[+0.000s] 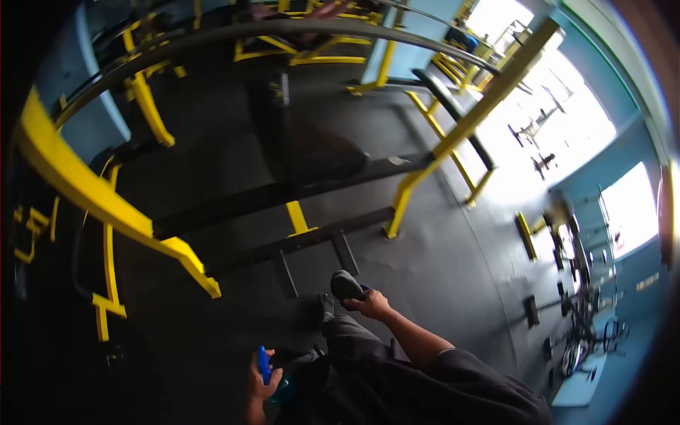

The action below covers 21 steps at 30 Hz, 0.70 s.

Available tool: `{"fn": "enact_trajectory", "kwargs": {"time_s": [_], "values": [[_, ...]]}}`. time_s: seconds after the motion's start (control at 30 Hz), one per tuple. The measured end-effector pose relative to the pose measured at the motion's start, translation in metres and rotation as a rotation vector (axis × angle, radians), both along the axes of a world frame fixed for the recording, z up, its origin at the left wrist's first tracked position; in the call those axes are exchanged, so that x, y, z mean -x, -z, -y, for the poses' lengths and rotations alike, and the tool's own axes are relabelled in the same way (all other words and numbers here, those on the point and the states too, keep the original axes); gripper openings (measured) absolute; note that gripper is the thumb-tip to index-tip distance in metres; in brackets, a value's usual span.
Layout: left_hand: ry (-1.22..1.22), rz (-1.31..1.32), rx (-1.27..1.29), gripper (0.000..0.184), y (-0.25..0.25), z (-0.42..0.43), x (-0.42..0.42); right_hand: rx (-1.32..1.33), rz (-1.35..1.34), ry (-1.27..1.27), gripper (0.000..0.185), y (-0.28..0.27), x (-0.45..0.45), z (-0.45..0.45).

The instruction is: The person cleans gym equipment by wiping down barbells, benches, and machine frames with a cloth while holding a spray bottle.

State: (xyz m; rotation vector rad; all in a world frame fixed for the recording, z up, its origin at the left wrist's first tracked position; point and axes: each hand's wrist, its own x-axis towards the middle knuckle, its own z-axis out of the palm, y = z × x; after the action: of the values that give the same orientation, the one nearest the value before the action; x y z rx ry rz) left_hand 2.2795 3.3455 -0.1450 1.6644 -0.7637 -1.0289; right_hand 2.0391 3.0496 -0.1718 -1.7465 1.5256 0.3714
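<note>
My left hand (pixel 263 379), low in the head view, is wrapped round a spray bottle with a blue top (pixel 265 363); its teal body (pixel 283 391) shows beside the palm. Further right, my right hand (pixel 371 304) is closed on a dark grey rounded object (pixel 346 285), which sticks out beyond the fingers toward the bench frame. What this object is cannot be made out. Ahead of both hands stands a yellow and black bench frame (pixel 400 205) with a dark padded seat (pixel 329 157).
A long bar (pixel 304 27) crosses the top of the view. Another bench (pixel 453 113) stands to the right of the frame. Weights and machines (pixel 567 319) line the right side. Part of a person (pixel 322 13) shows at the top.
</note>
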Motion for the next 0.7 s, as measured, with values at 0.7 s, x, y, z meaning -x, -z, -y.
{"fn": "enact_trajectory", "kwargs": {"time_s": [0.7], "values": [[-0.082,0.059,0.172,0.054,-0.031,0.311,0.17,0.265,1.09,-0.186,0.046,-0.023,0.075,0.282]]}}
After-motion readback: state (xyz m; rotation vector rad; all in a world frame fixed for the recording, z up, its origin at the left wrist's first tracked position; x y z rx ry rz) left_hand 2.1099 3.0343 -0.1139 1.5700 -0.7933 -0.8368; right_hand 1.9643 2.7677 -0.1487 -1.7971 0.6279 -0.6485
